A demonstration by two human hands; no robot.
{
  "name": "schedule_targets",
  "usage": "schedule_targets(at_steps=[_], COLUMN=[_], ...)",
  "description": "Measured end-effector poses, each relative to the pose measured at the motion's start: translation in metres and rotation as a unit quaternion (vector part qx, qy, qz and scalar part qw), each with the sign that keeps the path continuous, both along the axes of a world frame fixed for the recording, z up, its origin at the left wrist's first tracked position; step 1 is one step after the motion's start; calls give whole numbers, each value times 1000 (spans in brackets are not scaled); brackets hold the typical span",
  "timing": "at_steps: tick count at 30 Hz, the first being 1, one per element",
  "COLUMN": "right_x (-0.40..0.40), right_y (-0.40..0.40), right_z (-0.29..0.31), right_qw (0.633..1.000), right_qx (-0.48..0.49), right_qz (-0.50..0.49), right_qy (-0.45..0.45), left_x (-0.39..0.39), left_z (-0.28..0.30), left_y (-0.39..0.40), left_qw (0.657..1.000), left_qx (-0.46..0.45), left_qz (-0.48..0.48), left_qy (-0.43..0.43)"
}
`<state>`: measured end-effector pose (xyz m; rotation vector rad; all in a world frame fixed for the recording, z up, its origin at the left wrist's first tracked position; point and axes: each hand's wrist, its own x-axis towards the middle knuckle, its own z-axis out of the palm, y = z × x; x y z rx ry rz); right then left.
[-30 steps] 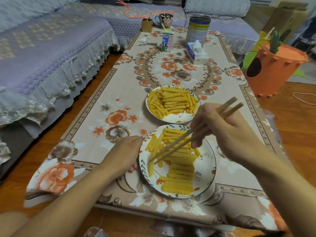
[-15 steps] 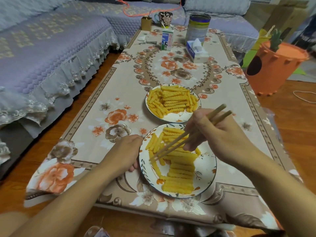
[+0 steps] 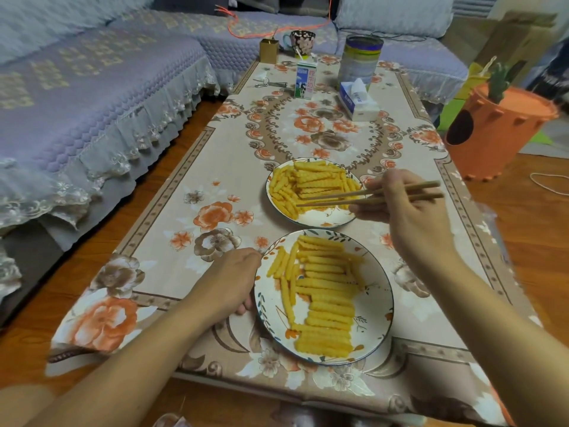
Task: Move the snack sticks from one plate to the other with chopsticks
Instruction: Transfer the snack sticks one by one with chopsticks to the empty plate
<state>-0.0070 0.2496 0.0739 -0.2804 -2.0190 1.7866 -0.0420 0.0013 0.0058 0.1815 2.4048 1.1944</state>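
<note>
Two floral plates stand on the low table. The near plate [image 3: 377,306] carries several yellow ridged snack sticks [image 3: 328,292] laid in rows. The far plate [image 3: 334,217] holds a loose heap of snack sticks [image 3: 311,181]. My right hand [image 3: 409,211] grips a pair of wooden chopsticks [image 3: 369,195], whose tips lie over the far plate's sticks; I cannot tell whether a stick is pinched between them. My left hand [image 3: 232,277] rests against the near plate's left rim, its fingers tucked beside and under the edge.
Flowered tablecloth [image 3: 215,186] covers the table. At the far end stand a milk carton [image 3: 304,80], a tissue box [image 3: 358,100], a tin can [image 3: 358,61], a mug [image 3: 301,41] and keys [image 3: 268,84]. A sofa [image 3: 92,97] runs along the left; an orange bin [image 3: 495,131] stands right.
My right hand has lifted the chopsticks off the near plate and swung them up and away to the far plate. The left hand has stayed at the near plate's rim.
</note>
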Motion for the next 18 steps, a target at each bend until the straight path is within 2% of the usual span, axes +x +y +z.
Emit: schedule_targets(at_steps=[5, 13, 18], right_x=[-15, -16, -19], right_y=[-15, -12, -11], right_z=[-7, -7, -11], right_qw=[1000, 999, 1000], right_qx=[25, -20, -9], right_qz=[4, 24, 24], right_qy=[12, 3, -6], left_x=[0, 0, 0], left_z=[0, 0, 0], left_y=[-1, -1, -2], left_qw=[1000, 1000, 1000], left_qx=[10, 13, 14], left_qz=[3, 6, 4], left_qy=[-8, -8, -4])
